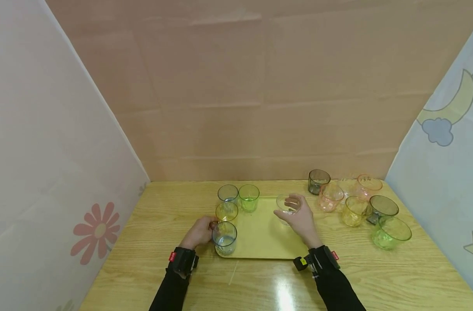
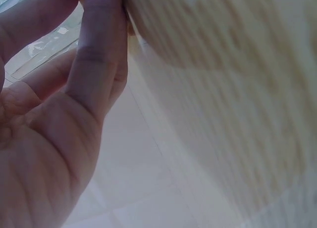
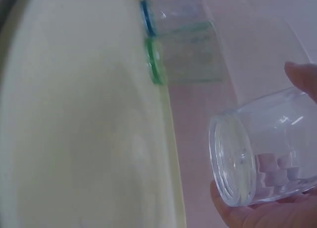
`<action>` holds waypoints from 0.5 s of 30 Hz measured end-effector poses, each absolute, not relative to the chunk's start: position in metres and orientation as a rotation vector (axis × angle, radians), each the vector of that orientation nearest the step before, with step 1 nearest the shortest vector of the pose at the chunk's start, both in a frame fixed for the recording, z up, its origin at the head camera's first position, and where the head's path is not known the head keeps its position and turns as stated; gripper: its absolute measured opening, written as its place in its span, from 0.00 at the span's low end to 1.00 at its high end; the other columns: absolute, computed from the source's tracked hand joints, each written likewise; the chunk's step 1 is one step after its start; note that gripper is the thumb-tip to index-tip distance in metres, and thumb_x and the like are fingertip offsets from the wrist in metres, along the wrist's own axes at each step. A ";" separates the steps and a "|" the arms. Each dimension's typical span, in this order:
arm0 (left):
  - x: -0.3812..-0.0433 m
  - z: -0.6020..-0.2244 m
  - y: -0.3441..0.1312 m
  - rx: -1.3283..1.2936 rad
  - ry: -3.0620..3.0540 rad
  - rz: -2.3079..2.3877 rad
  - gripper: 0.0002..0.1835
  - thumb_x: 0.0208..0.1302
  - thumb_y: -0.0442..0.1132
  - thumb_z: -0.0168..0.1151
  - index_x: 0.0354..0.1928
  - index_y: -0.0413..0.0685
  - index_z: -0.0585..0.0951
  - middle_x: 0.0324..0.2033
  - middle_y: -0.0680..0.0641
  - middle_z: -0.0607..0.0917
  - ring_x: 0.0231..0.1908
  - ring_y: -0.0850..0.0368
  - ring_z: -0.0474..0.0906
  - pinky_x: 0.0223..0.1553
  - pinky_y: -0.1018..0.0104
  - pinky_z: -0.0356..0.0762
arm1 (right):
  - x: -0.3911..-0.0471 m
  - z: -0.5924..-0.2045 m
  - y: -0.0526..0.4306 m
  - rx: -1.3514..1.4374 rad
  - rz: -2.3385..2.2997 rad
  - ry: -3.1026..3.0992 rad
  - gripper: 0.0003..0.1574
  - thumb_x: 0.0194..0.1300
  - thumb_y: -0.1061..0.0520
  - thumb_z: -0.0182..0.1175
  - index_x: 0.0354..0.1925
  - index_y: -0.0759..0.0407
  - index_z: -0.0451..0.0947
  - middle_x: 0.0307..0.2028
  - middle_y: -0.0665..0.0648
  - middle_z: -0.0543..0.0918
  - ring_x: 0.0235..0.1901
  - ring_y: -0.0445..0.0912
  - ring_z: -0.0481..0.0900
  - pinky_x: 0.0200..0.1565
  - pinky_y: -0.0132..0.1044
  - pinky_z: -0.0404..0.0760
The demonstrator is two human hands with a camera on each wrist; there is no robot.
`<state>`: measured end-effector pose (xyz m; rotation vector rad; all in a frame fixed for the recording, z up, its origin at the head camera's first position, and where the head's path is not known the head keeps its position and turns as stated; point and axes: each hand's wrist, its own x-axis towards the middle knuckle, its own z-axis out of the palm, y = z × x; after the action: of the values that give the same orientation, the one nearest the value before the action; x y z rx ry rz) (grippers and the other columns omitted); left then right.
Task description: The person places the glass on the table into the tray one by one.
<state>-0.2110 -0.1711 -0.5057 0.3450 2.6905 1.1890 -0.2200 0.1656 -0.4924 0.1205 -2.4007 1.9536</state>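
My left hand is at the tray's left edge, its fingertips right beside a blue glass and a yellow glass. In the left wrist view its fingers bend, with clear glass showing behind them; I cannot tell if they grip it. My right hand holds a clear glass over the right part of the yellow tray, thumb and fingers around its sides. The right wrist view shows this clear glass with its thick base toward the tray.
A green glass and a dark-rimmed bluish glass stand at the tray's back left corner. To the right of the tray are several glasses, among them grey, pink, yellow and green. Paper walls rise behind and at both sides.
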 end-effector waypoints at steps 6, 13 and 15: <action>-0.211 -0.509 -0.171 0.355 2.666 1.226 0.19 0.56 0.25 0.67 0.52 0.33 0.81 0.29 0.46 0.82 0.30 0.59 0.74 0.32 0.68 0.74 | -0.222 -0.498 0.145 0.109 1.984 -2.366 0.53 0.55 0.50 0.74 0.70 0.59 0.56 0.64 0.68 0.68 0.64 0.60 0.67 0.62 0.54 0.70; -0.213 -0.509 -0.172 0.352 2.648 1.237 0.18 0.57 0.25 0.66 0.52 0.32 0.80 0.28 0.47 0.81 0.28 0.59 0.74 0.31 0.68 0.74 | -0.225 -0.509 0.126 0.215 1.829 -2.377 0.52 0.56 0.43 0.72 0.71 0.53 0.57 0.66 0.66 0.65 0.65 0.61 0.63 0.54 0.56 0.73; -0.213 -0.508 -0.173 0.343 2.653 1.229 0.18 0.57 0.25 0.66 0.51 0.33 0.81 0.27 0.48 0.80 0.28 0.59 0.73 0.30 0.69 0.73 | -0.223 -0.506 0.120 0.198 1.826 -2.409 0.53 0.54 0.42 0.72 0.71 0.50 0.58 0.65 0.64 0.65 0.64 0.60 0.63 0.55 0.56 0.72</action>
<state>-0.2131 -0.1726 -0.5084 0.3429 2.6530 1.2293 -0.2232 0.1201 -0.5059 0.1981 -2.4087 1.8257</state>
